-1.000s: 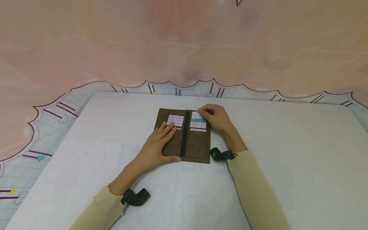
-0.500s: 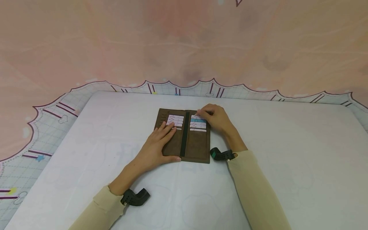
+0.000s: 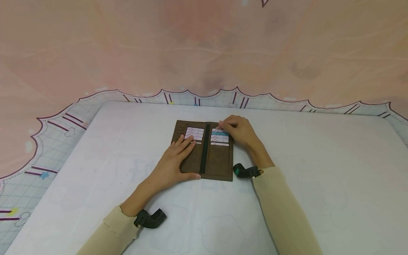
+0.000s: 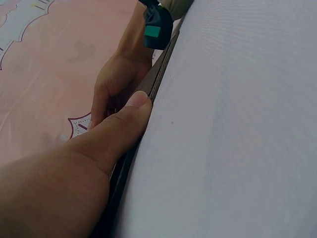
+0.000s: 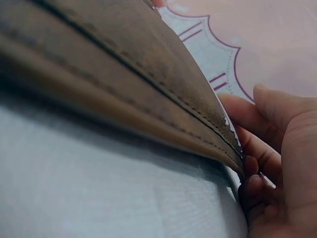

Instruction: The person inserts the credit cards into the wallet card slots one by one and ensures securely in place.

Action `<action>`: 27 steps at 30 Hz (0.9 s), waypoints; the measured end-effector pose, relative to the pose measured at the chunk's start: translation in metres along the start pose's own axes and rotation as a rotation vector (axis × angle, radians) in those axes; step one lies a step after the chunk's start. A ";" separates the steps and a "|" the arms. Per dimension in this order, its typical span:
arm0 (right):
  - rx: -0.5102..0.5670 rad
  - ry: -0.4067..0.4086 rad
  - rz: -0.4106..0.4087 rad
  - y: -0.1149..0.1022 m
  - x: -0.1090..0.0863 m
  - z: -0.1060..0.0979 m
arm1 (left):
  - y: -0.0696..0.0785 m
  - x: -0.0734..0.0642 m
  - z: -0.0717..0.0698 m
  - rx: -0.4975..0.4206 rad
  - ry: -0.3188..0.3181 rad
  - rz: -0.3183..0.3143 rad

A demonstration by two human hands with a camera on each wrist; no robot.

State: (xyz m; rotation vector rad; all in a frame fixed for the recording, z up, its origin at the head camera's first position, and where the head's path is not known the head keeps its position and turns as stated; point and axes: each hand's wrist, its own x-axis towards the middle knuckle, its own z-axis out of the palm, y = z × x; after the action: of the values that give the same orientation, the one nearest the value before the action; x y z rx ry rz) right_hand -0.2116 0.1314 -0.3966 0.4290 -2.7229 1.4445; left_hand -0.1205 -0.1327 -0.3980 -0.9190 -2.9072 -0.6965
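An open brown bifold wallet [image 3: 220, 163] lies on the white table, a dark band down its fold. White printed cards [image 3: 195, 131] stick out of its left slots. More cards fill the right slots, among them a blue one [image 3: 220, 134]. My left hand [image 3: 175, 159] rests on the left half with spread fingers, its thumb [image 4: 138, 99] along the near edge. At the top right, my right hand [image 3: 239, 131] pinches the upper edge of the topmost white card [image 3: 216, 130] between thumb and index finger. The other right fingers curl by the wallet's far corner [image 5: 237, 148].
The white tabletop [image 3: 318, 177] stretches out around the wallet. A patterned cloth with a scalloped border [image 3: 204, 101] shows beyond its far and left edges. Black wrist cameras sit on the left wrist [image 3: 150, 218] and the right wrist [image 3: 245, 171].
The topmost card on the right has slid down deeper into its slot, with the right fingertips dropping slightly along with it. The left hand and the wallet have stayed still.
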 end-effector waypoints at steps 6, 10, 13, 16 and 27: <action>0.002 -0.006 0.000 -0.002 0.000 -0.001 | 0.000 0.000 -0.001 -0.001 0.005 0.008; -0.009 -0.002 -0.023 -0.002 0.001 0.000 | 0.000 0.000 -0.001 -0.001 0.011 0.016; -0.027 0.002 -0.036 -0.001 0.001 0.001 | 0.000 0.000 -0.001 -0.002 0.015 0.017; -0.039 0.012 -0.035 -0.001 0.002 0.002 | 0.000 0.000 -0.001 -0.005 0.013 0.013; 0.008 0.110 -0.007 0.001 0.000 0.003 | 0.000 -0.001 -0.001 -0.014 0.006 0.009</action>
State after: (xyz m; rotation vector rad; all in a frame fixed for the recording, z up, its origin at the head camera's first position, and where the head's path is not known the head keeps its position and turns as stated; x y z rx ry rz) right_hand -0.2117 0.1297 -0.3989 0.3480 -2.6291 1.4323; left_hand -0.1199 -0.1334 -0.3974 -0.9293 -2.8944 -0.7180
